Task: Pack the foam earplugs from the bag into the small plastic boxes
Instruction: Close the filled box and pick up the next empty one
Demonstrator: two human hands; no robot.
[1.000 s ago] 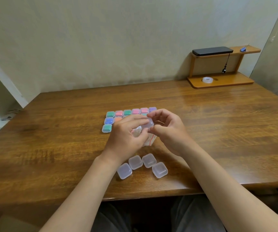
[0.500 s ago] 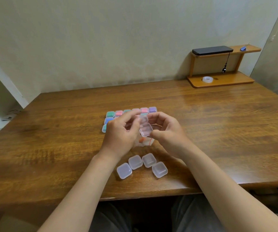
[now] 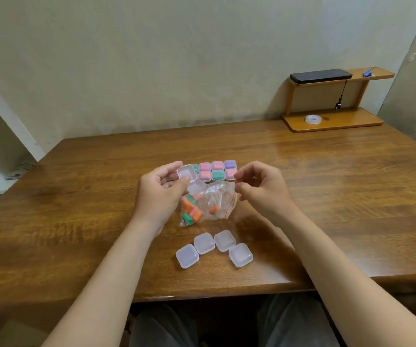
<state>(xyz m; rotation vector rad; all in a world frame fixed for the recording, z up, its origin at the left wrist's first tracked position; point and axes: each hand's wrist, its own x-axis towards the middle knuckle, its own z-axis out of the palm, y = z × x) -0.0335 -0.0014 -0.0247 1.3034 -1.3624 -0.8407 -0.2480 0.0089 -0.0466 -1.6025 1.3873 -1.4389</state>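
Note:
My left hand holds a small clear plastic box with its lid swung open, above the table. Below and between my hands lies a clear zip bag with orange, green and pink foam earplugs inside. My right hand hovers at the bag's right edge with thumb and fingers curled close together; I see nothing in them. Behind the bag stand several closed boxes filled with coloured earplugs. Several empty closed boxes sit near the table's front edge.
The wooden table carries a small wooden shelf at the back right with a tape roll, a black phone and a blue clip on it. A white shelf unit stands at the left.
My hands have moved apart. The box, worked on by both hands before, now sits open in my left hand alone. The bag of earplugs has come into full view.

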